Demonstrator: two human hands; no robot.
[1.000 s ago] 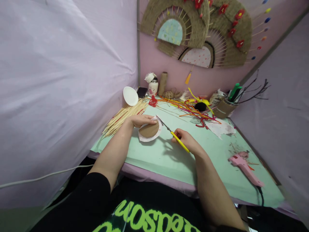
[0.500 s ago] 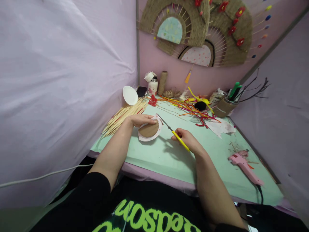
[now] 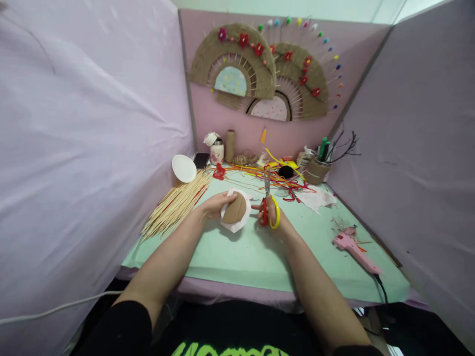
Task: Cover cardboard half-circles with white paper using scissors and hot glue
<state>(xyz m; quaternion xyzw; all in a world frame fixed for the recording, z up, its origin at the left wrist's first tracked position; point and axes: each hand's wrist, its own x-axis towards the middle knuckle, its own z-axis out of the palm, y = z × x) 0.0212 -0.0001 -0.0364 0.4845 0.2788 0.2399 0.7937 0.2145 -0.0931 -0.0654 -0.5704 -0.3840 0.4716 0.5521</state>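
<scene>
My left hand (image 3: 216,205) pinches the edge of a brown cardboard piece (image 3: 233,210) with a curved side. White paper or cloth (image 3: 235,227) lies behind the cardboard and sticks out around its rim. To the right of it, my right hand (image 3: 273,211) is closed around scissors (image 3: 275,217) with a red and a yellow handle loop. Their blades point away from me toward the back of the table, apart from the cardboard. The index finger of that hand reaches left toward the white edge.
Thin wooden sticks (image 3: 174,210) lie at the left, with a white bowl (image 3: 184,168) by them. Colourful pipe cleaners (image 3: 256,173) and a white scrap (image 3: 317,198) lie farther back. A pink glue gun (image 3: 356,251) rests at the right, near a holder (image 3: 318,171) with twigs.
The scissors have come away from the white edge and turned upright in my right hand. My left hand still holds the cardboard, now turned a little. The camera view has tilted up.
</scene>
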